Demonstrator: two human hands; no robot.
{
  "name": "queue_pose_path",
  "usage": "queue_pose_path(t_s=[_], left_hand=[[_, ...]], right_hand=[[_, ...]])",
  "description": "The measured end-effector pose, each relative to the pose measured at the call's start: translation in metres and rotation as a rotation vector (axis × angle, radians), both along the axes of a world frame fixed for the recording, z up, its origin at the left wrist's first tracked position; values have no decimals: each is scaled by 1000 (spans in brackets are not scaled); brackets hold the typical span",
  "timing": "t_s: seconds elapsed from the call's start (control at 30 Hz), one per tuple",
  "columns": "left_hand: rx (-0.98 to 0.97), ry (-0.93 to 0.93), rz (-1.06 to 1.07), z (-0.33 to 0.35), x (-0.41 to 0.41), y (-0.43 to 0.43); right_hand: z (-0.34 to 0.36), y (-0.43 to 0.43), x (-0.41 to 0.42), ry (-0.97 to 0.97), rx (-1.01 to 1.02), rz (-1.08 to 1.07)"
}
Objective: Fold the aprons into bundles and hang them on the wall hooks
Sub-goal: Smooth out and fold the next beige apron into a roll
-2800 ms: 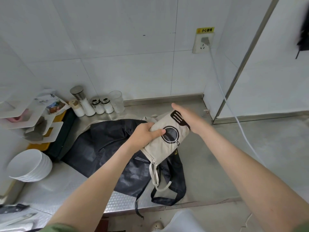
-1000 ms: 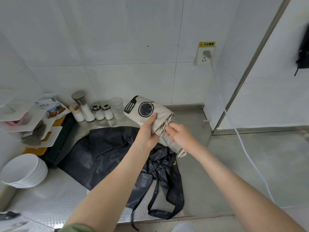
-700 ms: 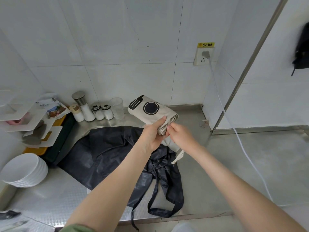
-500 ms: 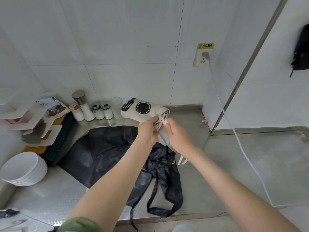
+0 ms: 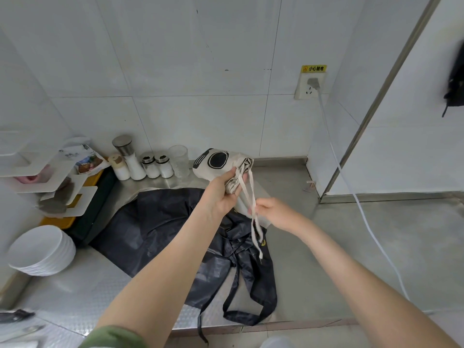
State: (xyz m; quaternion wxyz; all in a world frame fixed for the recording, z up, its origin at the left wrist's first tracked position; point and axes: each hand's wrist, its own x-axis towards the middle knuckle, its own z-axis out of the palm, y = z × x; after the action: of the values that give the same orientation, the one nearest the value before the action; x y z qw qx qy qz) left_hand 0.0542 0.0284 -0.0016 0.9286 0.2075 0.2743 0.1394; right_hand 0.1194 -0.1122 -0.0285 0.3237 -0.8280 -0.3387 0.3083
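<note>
my left hand (image 5: 221, 194) was clamped round the rolled-up cream apron (image 5: 217, 163), kept up in the air over the steel counter (image 5: 339, 234), right hand (image 5: 275, 213) pinched its dangling ties (image 5: 253, 202) just below the bundle, black apron (image 5: 160, 222) lay spread out on the counter underneath, far as I could see

Matt cloth bundle (image 5: 221, 163), glossy black apron (image 5: 160, 222), brushed-metal counter (image 5: 351, 247).

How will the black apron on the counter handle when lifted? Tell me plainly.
Probably floppy: the black apron lies in soft crumpled folds on the counter. Likely light for its size, since the cloth looks thin. Its sheen hints it may slip in the grip, and its straps would likely dangle; one already hangs over the counter's edge.
</note>
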Motion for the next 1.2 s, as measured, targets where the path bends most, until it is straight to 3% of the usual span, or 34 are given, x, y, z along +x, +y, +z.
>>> queue_pose_path(t_s=[0.13, 0.27, 0.47, 0.63, 0.8, 1.03, 1.2], left_hand=[[42, -12, -50, -5, -1, 4], [141, -13, -119, -7, 2, 2], [198, 39, -142, -11, 11, -3], [221, 81, -166, -9, 15, -9], [123, 57, -117, -7, 25, -19], [54, -9, -43, -2, 30, -18], [55, -11, -2, -3, 33, -14]], right_hand=[[15, 9, -3, 177, 415, -261], [26, 27, -6, 93, 605, -444], [22, 33, 4, -69, 518, -479], [20, 32, 10, -89, 512, -515], [19, 33, 13, -118, 409, -513], [28, 25, 15, 278, 619, -439], [31, 14, 15, 384, 516, -378]])
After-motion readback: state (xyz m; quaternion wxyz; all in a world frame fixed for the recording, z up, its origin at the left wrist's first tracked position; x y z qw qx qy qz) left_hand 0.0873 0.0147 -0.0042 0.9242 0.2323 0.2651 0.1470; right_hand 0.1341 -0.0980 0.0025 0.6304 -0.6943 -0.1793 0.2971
